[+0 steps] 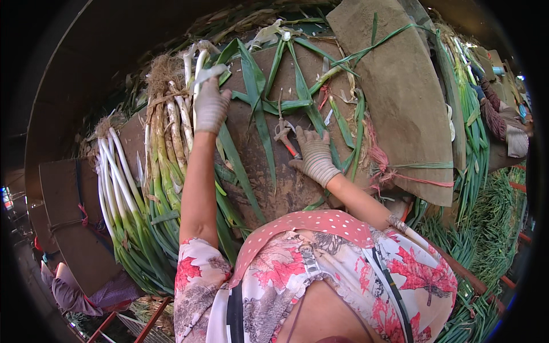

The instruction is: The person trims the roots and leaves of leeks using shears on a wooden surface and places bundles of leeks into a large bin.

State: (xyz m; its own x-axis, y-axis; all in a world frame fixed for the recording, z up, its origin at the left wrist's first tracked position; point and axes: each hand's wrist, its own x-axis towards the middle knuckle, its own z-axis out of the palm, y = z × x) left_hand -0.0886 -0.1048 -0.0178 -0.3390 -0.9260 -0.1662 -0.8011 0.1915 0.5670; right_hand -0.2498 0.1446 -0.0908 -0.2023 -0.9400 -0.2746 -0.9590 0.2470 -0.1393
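Observation:
My left hand (211, 106), in a striped knit glove, pinches a pale strip of peel (213, 72) at the root end of a bundle of muddy leeks (176, 120). A cleaner white-stemmed bundle (117, 177) lies left of it. My right hand (314, 153), gloved likewise, lies with spread fingers on the dark board (251, 177), just beside red-handled pruning shears (284, 136). Loose green leaves (251, 80) are strewn above the shears. Pink string (378, 163) lies right of my right hand.
A curved cardboard sheet (400, 103) covers the upper right of the board. Another bundle (469, 126) hangs beside it, near a co-worker's arm (497, 114). Piles of green leaves (486, 228) fill the lower right. Another person (74, 291) is at lower left, near red metal bars (106, 326).

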